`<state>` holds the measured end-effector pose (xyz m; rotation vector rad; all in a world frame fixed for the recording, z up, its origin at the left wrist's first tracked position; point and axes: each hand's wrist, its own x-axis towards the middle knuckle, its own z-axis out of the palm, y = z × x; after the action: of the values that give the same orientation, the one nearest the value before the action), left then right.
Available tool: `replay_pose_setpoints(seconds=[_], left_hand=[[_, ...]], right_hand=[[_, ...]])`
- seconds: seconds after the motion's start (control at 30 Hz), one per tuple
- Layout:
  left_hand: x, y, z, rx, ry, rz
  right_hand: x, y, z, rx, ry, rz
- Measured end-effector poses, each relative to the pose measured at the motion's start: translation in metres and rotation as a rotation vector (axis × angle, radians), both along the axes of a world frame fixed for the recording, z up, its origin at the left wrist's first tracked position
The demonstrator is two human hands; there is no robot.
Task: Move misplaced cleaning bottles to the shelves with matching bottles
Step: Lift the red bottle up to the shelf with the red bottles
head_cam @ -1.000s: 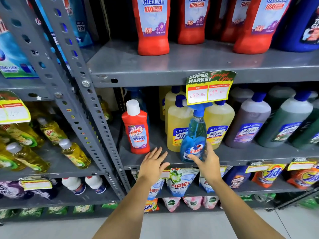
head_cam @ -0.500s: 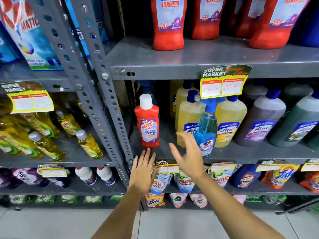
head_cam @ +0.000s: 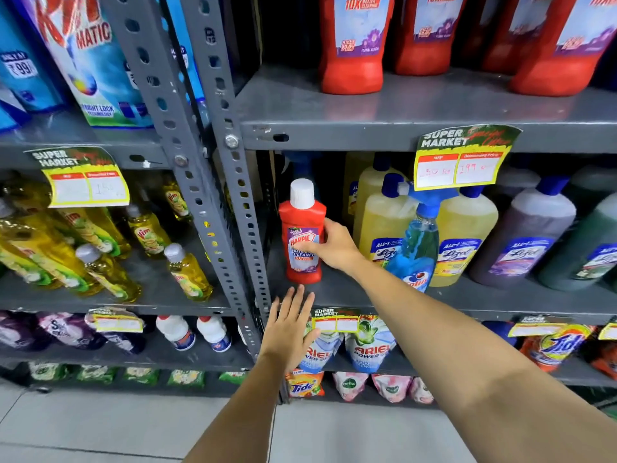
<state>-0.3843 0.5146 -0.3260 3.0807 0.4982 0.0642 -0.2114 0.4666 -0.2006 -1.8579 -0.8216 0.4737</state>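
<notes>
Pale, smooth floor tiles (head_cam: 100, 426) are seen nearest, at the foot of the racks. Above them the left hand (head_cam: 288, 332) is held flat, fingers spread and nothing in it, in front of the grey shelf edge (head_cam: 417, 304); whether it touches that edge cannot be told. Behind it soft, glossy detergent pouches (head_cam: 364, 349) are stacked on the lower shelf.

Further in, the right hand (head_cam: 337, 245) is wrapped round the small red bottle (head_cam: 302, 242), fingers on its label, so the grip is closed on that bottle. The bottle is of shiny red plastic, flat-shouldered, with a white ribbed screw cap, and it stands upright on the middle shelf at its left end, close to the perforated steel upright (head_cam: 233, 208). Just right of the forearm a clear blue spray bottle (head_cam: 419, 248) with a trigger head is seen, and behind it rounded yellow bottles (head_cam: 384, 225) with blue caps, then a grey-purple bottle (head_cam: 524, 238) and a dark green one.

On the matt grey metal shelf above (head_cam: 367, 108), large red bottles (head_cam: 354, 51) of the same colour and label style are lined up. A yellow paper price tag (head_cam: 462, 158) is fixed to its front lip. In the left bay, slim yellow dish-soap bottles (head_cam: 187, 272) are lying tilted.
</notes>
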Motion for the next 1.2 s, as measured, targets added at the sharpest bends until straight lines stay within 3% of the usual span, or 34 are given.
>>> replay_pose_setpoints(seconds=[0.17, 0.27, 0.4, 0.5, 0.6, 0.7, 0.77, 0.83, 0.97, 1.2], left_hand=[[-0.001, 0.000, -0.002, 0.016, 0.008, 0.004], [-0.001, 0.004, -0.001, 0.018, 0.044, -0.014], [-0.006, 0.000, 0.015, -0.113, -0.049, -0.046], [-0.003, -0.012, 0.056, -0.129, -0.247, -0.051], [0.007, -0.018, 0.131, -0.093, -0.611, -0.185], [0.021, -0.016, 0.221, -0.001, -0.898, -0.303], [0.034, -0.012, 0.271, 0.113, -0.993, -0.318], [0.049, -0.012, 0.308, 0.218, -0.983, -0.301], [0.074, -0.017, 0.333, 0.330, -0.780, -0.233], [0.080, -0.012, 0.323, 0.373, -0.874, -0.173]], right_hand=[[-0.003, -0.022, 0.004, -0.020, -0.038, -0.054], [-0.014, -0.055, 0.012, -0.026, -0.169, -0.099], [-0.044, -0.122, 0.040, 0.120, -0.265, -0.121], [-0.069, -0.171, 0.088, 0.267, -0.312, -0.114], [-0.076, -0.199, 0.153, 0.417, -0.358, -0.129], [-0.068, -0.209, 0.221, 0.579, -0.377, -0.098], [-0.058, -0.205, 0.264, 0.672, -0.393, -0.075], [-0.043, -0.196, 0.301, 0.722, -0.407, -0.081], [0.001, -0.170, 0.342, 0.685, -0.398, -0.136], [0.046, -0.141, 0.337, 0.513, -0.321, -0.156]])
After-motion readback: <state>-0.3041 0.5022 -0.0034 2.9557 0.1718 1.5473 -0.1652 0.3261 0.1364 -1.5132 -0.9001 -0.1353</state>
